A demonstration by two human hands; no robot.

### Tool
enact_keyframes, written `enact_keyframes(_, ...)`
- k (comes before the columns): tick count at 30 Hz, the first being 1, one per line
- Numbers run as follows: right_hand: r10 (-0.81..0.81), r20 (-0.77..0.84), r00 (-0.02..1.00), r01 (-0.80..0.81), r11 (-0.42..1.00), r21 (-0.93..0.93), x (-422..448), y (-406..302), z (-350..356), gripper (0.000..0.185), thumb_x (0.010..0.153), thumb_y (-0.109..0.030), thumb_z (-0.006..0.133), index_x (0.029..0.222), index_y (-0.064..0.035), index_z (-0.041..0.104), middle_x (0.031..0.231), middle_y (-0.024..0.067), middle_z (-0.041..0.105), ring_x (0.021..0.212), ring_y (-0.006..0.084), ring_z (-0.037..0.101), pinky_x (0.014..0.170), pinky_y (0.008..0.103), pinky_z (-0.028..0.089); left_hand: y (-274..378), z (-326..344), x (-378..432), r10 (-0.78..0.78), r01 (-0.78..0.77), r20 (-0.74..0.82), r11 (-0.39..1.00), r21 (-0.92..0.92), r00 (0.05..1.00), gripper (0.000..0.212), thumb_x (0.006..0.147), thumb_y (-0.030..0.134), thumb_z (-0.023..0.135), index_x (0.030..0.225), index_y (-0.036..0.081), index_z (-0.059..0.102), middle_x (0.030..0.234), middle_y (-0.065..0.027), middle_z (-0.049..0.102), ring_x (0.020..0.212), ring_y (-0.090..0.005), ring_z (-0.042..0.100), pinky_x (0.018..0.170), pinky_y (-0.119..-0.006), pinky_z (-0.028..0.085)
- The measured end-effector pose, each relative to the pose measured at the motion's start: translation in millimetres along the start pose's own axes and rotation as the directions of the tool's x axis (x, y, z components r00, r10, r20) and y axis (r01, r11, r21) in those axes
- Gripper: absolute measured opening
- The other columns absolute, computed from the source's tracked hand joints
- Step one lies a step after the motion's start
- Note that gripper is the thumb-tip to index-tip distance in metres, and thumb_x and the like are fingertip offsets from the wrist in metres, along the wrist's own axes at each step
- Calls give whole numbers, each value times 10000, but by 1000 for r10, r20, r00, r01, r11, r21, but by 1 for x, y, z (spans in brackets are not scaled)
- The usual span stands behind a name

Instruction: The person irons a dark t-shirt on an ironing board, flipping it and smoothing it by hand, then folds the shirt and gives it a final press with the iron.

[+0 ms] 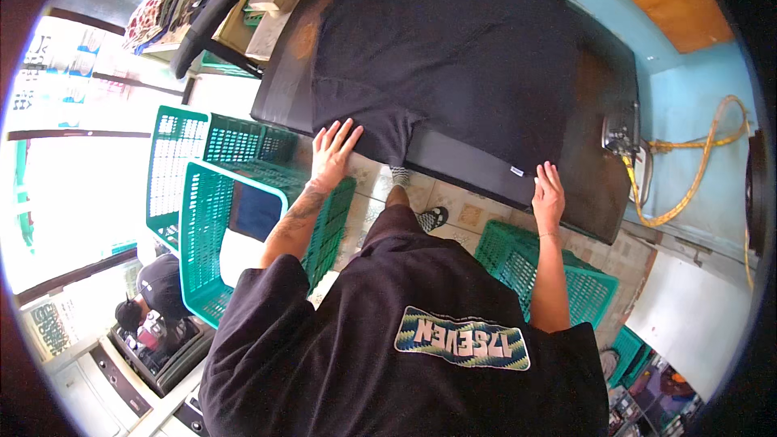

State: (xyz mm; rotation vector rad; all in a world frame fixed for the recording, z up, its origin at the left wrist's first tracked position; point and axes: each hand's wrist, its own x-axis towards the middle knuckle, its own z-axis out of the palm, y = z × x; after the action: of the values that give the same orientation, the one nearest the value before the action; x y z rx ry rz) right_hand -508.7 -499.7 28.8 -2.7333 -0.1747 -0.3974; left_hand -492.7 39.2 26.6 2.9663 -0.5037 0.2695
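A black cloth garment (449, 42) lies spread over a dark padded table (598, 85) in front of me. My left hand (334, 152) rests flat at the garment's near left part, fingers spread, where a fold of it hangs past the table edge. Near the garment's right lower corner lies my right hand (549, 194), its fingers straight and close together; whether it presses on the cloth I cannot tell. A small white tag (516, 171) shows at the garment's near edge, left of my right hand.
At the table's right end stands an iron (620, 136) with a yellow hose (704, 176). Green plastic baskets (197, 243) stand at the left, and another green basket (583, 279) is beneath my right forearm. A person (162, 285) is at the lower left, beside a dark bin.
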Motion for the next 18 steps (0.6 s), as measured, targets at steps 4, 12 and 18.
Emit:
enact_keyframes(4, 4, -81, 997, -7, 999, -41, -4, 6, 1, 229, 906, -39, 646, 1120, -73, 721, 1257, 86, 689, 1227, 272, 622, 1023, 393, 512, -14, -9, -5, 31, -33, -12, 987, -159, 999, 639, 754, 18, 617, 1375, 169, 614, 1418, -31, 579, 1002, -242, 587, 932, -393, 479)
enact_keyframes(12, 221, 108, 969, -201, 965, -169, 18, -18, -13, 188, 876, -97, 639, 1037, -76, 735, 1144, 98, 732, 1104, 281, 681, 958, 407, 543, -47, -63, 44, 45, 92, 462, 959, -270, 886, 391, 801, 22, 626, 1166, 106, 739, 1152, -116, 726, 1134, -294, 662, 977, -390, 531)
enact_keyframes(18, 245, 111, 963, -230, 964, -135, 120, -32, -4, 308, 936, -178, 601, 1208, -50, 669, 1312, 172, 637, 1214, 394, 589, 1010, 438, 503, -91, -33, 181, -3, 28, 76, 943, -332, 997, 374, 966, 289, 604, 1304, 137, 646, 1354, -139, 619, 1243, -377, 577, 1040, -458, 470)
